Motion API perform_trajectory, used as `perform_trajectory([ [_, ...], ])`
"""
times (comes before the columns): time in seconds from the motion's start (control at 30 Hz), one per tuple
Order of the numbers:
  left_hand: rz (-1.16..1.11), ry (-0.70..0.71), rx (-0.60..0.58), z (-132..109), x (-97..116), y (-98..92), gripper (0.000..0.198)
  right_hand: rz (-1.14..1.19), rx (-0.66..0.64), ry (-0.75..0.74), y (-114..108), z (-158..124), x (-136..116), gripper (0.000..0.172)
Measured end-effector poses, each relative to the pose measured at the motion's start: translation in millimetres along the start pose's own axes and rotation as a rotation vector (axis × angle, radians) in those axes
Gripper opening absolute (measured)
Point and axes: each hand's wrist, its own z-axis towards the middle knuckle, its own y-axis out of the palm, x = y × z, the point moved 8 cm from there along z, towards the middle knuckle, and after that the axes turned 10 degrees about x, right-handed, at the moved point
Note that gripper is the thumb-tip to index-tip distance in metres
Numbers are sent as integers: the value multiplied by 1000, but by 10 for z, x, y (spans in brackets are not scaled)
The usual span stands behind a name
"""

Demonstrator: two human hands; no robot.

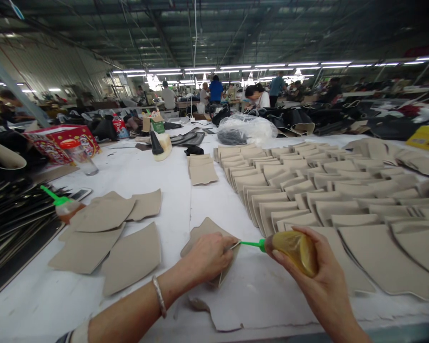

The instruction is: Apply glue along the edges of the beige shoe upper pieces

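Rows of overlapping tan fan-shaped pieces (pixel 329 190) are covering the white table (pixel 157 176) at right of frame. At lower centre, the left hand (pixel 207 259) is pinching a curved tan piece (pixel 203 228) flat, fingers closed on it. The right hand (pixel 314 271) is gripping a soft amber squeeze bottle (pixel 295 247), its green nozzle touching the piece's edge. No readable writing.

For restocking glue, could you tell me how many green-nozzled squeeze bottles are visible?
2: one bottle gripped in the right hand, one bottle lying at the table's left edge; others may be hidden.
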Motion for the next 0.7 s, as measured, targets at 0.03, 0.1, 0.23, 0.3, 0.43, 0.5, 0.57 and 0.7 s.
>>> perform_trajectory([
  [0.03, 3, 1, -2, -1, 2, -2, 46, -1, -8, -4, 5, -5, -4, 51],
  [0.1, 7, 11, 0, 0, 9, -4, 45, 13, -38, -3, 28, -19, -11, 51],
  [0.23, 10, 22, 15, -2, 1, 13, 44, 92, -101, 66, 78, -7, 20, 50],
  [0.3, 13, 27, 18, -11, -5, 24, 43, 102, -82, 94, 66, 27, 46, 51],
  [0.43, 20, 27, 28, -37, -12, 22, 43, 98, -68, 115, 43, 24, 79, 52],
  [0.5, 27, 20, 26, -45, -17, 24, 44, 116, -111, 129, 65, -31, 90, 52],
  [0.57, 32, 14, 20, -49, -21, 31, 44, 137, -150, 144, 87, -84, 102, 50],
  [0.7, 34, 12, 22, -53, -23, 41, 43, 139, -112, 161, 59, -114, 142, 51],
])
